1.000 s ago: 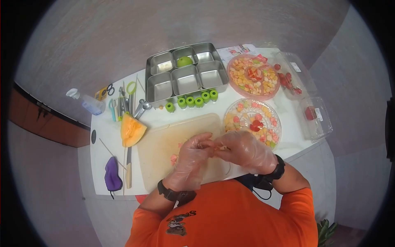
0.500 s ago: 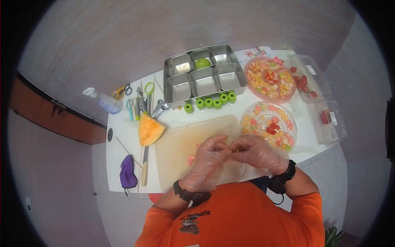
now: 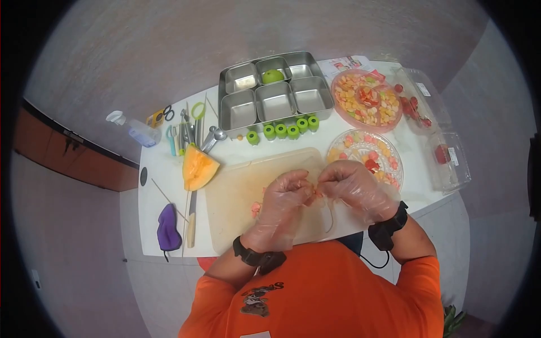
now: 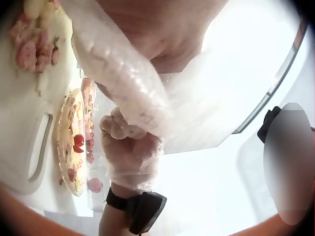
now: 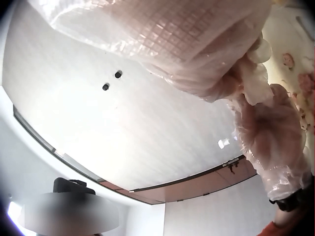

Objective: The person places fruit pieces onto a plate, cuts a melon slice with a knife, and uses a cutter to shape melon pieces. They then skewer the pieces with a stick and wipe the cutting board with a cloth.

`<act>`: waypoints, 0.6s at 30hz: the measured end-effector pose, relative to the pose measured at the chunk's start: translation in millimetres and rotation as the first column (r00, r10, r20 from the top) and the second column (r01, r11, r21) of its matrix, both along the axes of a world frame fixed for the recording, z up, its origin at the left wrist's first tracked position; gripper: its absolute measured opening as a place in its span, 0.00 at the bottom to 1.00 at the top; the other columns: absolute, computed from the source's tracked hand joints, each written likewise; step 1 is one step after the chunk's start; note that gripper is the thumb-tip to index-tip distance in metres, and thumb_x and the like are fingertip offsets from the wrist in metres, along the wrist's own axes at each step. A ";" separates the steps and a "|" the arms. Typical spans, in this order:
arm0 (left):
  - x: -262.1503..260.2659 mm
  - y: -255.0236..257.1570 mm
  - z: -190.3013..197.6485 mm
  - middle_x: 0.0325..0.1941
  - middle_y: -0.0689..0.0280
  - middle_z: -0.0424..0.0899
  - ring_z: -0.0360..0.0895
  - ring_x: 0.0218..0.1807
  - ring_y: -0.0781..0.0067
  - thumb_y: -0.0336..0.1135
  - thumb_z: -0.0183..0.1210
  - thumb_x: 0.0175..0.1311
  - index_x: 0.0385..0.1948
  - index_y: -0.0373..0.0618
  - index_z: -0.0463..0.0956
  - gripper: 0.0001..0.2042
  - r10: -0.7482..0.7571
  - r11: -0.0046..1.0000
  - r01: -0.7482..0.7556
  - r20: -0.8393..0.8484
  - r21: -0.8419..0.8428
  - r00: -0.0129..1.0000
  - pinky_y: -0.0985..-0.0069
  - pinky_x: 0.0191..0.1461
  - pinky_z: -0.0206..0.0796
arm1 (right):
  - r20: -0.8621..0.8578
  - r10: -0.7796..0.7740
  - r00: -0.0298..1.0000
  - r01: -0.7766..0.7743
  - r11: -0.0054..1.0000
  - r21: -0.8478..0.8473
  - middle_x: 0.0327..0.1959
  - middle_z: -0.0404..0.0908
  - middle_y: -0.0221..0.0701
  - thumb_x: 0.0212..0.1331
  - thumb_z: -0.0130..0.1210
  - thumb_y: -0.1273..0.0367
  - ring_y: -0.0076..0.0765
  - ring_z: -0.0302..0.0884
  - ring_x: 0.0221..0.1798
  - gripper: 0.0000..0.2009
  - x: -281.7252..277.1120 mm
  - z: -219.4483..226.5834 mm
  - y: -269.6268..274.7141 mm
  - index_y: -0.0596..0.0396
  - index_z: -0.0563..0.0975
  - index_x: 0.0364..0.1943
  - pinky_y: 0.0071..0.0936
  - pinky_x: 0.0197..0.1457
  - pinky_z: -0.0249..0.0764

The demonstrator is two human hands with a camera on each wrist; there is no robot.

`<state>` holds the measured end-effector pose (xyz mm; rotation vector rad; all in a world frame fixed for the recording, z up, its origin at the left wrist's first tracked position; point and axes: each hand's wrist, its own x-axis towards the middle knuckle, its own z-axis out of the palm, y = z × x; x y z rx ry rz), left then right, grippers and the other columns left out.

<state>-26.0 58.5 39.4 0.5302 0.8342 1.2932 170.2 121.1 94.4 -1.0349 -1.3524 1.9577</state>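
Note:
Both hands wear clear plastic gloves and meet over the cutting board (image 3: 242, 180). My left hand (image 3: 282, 205) has curled fingers and holds a small reddish fruit piece (image 3: 317, 193) at its fingertips. Close beside it, my right hand (image 3: 358, 188) has thumb and fingers bent together; its fingertips are right at that piece, and I cannot tell whether they pinch it. Pink fruit pieces (image 3: 256, 208) lie on the board beside the left hand. Beyond the right hand is a clear glass plate (image 3: 401, 169) of cut fruit, partly covered by that hand.
A steel tray (image 3: 221, 107) with compartments holds a green fruit (image 3: 273, 76). Green-topped cutters (image 3: 280, 131) stand before it. A pink fruit platter (image 3: 338, 112) and clear boxes (image 3: 451, 183) are at right. Melon (image 3: 198, 169), a knife (image 3: 191, 228) and a purple pouch (image 3: 169, 228) lie left.
The head view has shifted. The hands stay together over the board; the fingertips have drawn slightly apart, and a reddish bit shows between them.

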 end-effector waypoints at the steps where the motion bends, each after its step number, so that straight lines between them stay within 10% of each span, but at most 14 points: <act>1: -0.5 0.1 2.9 0.41 0.60 0.85 0.86 0.43 0.62 0.19 0.61 0.66 0.57 0.40 0.75 0.17 0.006 1.000 -0.007 -0.037 -0.029 0.999 0.71 0.46 0.76 | 0.021 -0.022 1.000 0.022 1.000 0.001 0.39 0.81 0.26 0.63 0.62 0.78 0.20 0.77 0.41 0.06 0.1 0.7 -0.8 0.60 0.82 0.43 0.19 0.45 0.74; 13: 0.3 -1.7 -3.0 0.41 0.61 0.87 0.85 0.38 0.65 0.18 0.62 0.64 0.55 0.42 0.77 0.18 0.065 0.998 -0.065 -0.003 -0.006 0.998 0.74 0.38 0.75 | -0.123 -0.010 0.992 0.010 1.000 -0.006 0.43 0.81 0.28 0.61 0.64 0.80 0.22 0.79 0.44 0.14 -7.5 -18.2 -13.6 0.62 0.80 0.51 0.21 0.49 0.76; 18: 1.5 -1.2 -2.7 0.40 0.62 0.86 0.85 0.36 0.65 0.18 0.62 0.63 0.55 0.43 0.77 0.18 0.077 0.997 -0.076 0.014 -0.030 0.997 0.75 0.34 0.74 | 0.082 -0.125 0.989 0.110 0.980 0.167 0.40 0.81 0.27 0.62 0.64 0.75 0.20 0.77 0.41 0.09 10.3 -3.8 2.5 0.61 0.82 0.46 0.21 0.47 0.75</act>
